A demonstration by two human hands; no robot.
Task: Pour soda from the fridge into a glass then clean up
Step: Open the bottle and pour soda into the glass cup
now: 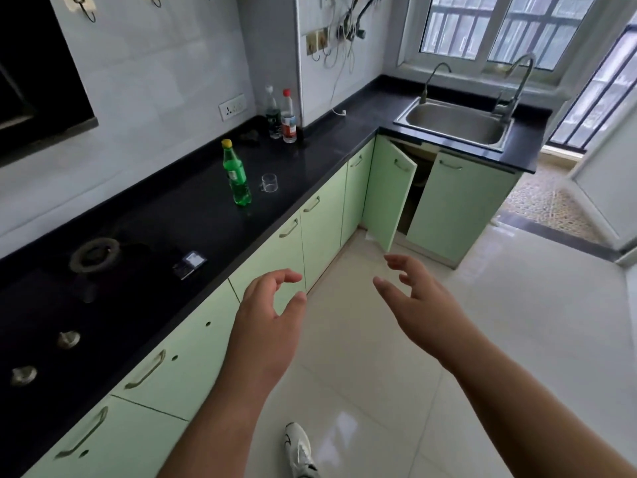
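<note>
A green soda bottle (236, 177) with a yellow cap stands upright on the black countertop (193, 215). Just to its right sits a small clear glass (269, 182), and I cannot tell whether it holds any liquid. My left hand (269, 319) hovers in front of the green cabinet doors, fingers curled apart, holding nothing. My right hand (417, 294) is raised over the floor, fingers spread, holding nothing. Both hands are well short of the bottle and glass.
Two more bottles (282, 115) stand at the counter's back corner. A steel sink (458, 122) with two taps lies at the far right. One cabinet door (387, 194) under the sink hangs open. A hob burner (94, 255) and a small dark device (189, 264) sit nearer on the counter.
</note>
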